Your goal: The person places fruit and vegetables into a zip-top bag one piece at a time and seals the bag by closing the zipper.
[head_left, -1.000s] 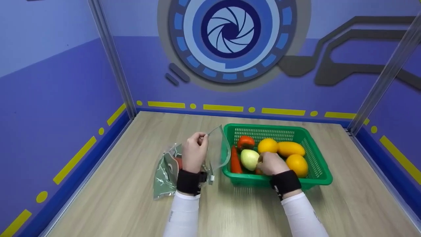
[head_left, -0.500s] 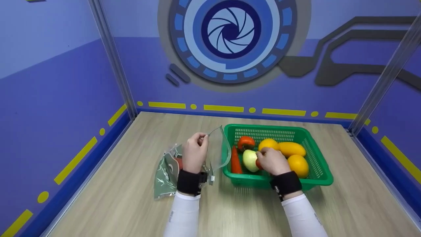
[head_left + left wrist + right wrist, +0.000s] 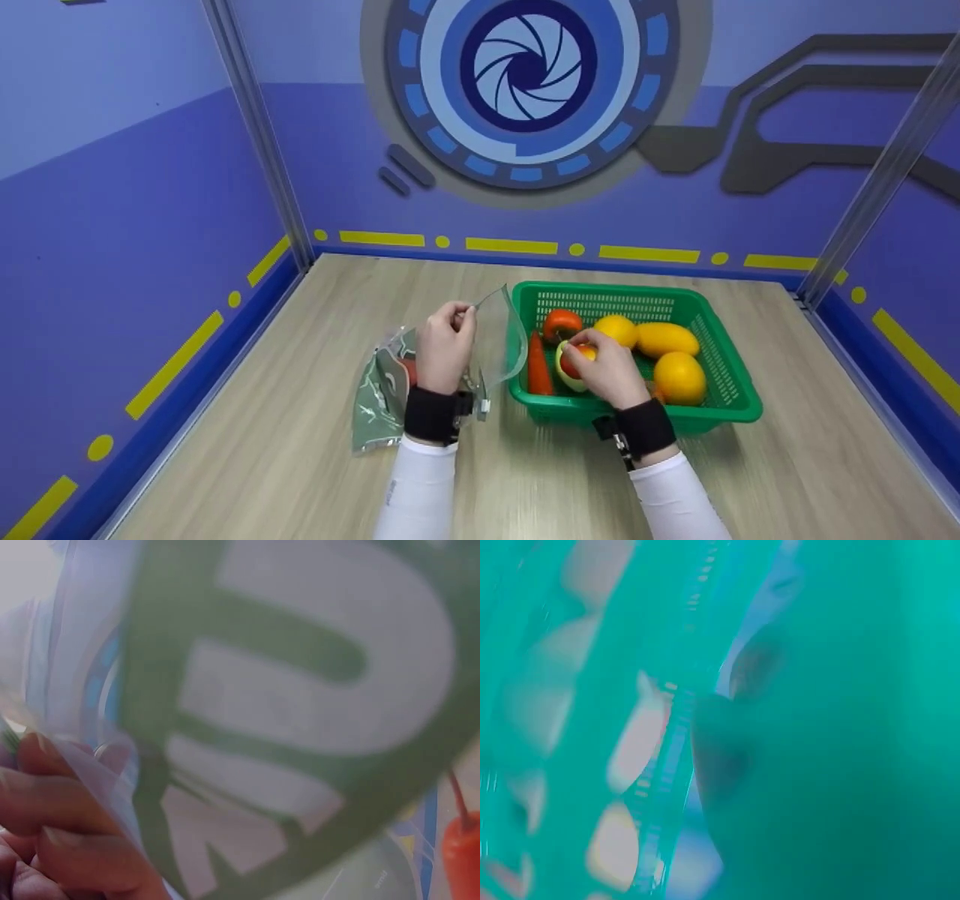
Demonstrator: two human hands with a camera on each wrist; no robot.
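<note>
While the left hand [image 3: 444, 346] pinches the rim of a clear, green-printed bag [image 3: 381, 409] at left, the right hand [image 3: 615, 371] grips a red-and-yellow fruit [image 3: 574, 364], over the left half of a green basket [image 3: 712, 413]; carrot [image 3: 538, 367] along its left wall, round yellow fruit [image 3: 681, 379] near right.

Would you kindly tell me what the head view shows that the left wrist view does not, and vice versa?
Head view only: the right hand holding a red-and-yellow fruit, plus a carrot and a round yellow fruit in the green basket.

Left wrist view only: the bag's pale lettering in close-up, and the stem of a red-orange thing at the right edge.

Both: the left hand gripping the clear, green-printed bag.
</note>
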